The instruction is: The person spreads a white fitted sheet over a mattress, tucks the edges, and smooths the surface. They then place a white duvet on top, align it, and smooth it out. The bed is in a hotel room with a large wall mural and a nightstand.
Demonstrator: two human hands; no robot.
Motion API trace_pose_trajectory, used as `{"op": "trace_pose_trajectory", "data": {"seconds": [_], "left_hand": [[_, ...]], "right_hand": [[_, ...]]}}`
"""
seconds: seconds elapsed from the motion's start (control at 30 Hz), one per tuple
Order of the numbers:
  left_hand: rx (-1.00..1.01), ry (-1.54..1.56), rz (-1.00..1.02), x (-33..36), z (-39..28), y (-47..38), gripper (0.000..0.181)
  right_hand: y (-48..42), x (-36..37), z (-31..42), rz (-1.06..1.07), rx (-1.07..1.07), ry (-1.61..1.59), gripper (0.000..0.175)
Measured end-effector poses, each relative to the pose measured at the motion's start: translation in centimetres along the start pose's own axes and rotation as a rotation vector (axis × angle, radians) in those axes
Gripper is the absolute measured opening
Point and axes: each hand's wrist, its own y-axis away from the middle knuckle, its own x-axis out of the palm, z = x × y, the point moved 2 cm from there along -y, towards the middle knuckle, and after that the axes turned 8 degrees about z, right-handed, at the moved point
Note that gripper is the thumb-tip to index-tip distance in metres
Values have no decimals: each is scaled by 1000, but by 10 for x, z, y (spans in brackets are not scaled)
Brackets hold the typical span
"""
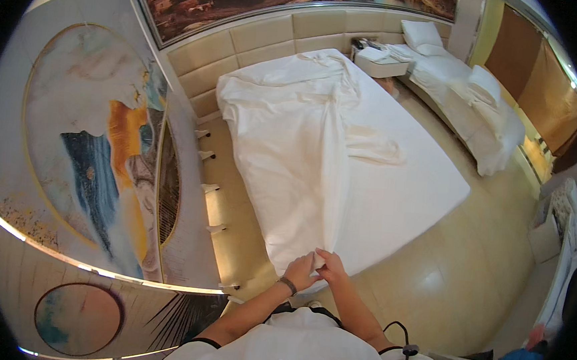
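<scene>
A white duvet or its cover (291, 145) lies rumpled over the left part of a bed, whose smooth white sheet (403, 188) shows at the right. At the near end of the bed my left hand (302, 272) and my right hand (330, 266) meet, both pinching the cloth's near edge between thumbs and fingers. A dark band circles my left wrist. A loose fold of white cloth (376, 147) spreads from the cover onto the sheet. The far end of the cover is bunched beside the padded headboard (261, 30).
A second bed (451, 81) with white pillows and rumpled linen stands at the far right. Between the beds is a bedside table (381, 65) with items on it. A patterned wall panel (95, 141) rises at the left. White linen (560, 279) hangs at the right edge.
</scene>
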Motion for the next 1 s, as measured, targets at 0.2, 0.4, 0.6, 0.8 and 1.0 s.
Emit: {"op": "trace_pose_trajectory", "data": {"seconds": [0.2, 0.4, 0.6, 0.8, 1.0], "left_hand": [[116, 66, -113, 21, 20, -2, 26], [132, 77, 17, -15, 5, 25, 15], [110, 237, 251, -45, -12, 41, 15], [-7, 332, 252, -22, -6, 34, 17], [-463, 174, 201, 25, 7, 33, 22]], "right_hand": [[18, 11, 2, 29, -30, 20, 20], [18, 8, -3, 108, 161, -287, 29], [-62, 4, 32, 58, 128, -343, 34], [-174, -49, 131, 113, -148, -491, 42], [-120, -1, 230, -53, -411, -252, 40]]}}
